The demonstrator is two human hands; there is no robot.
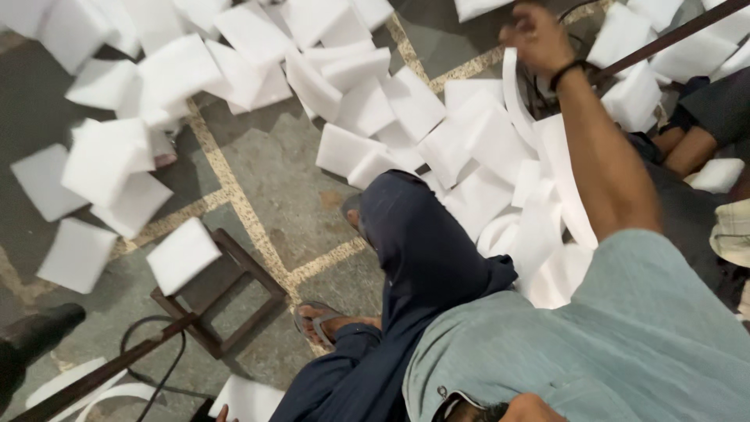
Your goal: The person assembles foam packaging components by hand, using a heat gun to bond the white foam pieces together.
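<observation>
Foam sheets (234,70), white squares, litter the floor (273,164) across the upper frame, unstacked. Long foam strip (562,180) curls at right centre, its top end gripped in the raised right hand (539,35), upper right. Left hand (531,408), bottom edge: grip unreadable. Bare floor lies at centre; small stool (226,289) lower left.

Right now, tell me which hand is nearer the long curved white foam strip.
Right. The right hand grips the strip at its upper end; the left hand sits far below, by the chest.
</observation>
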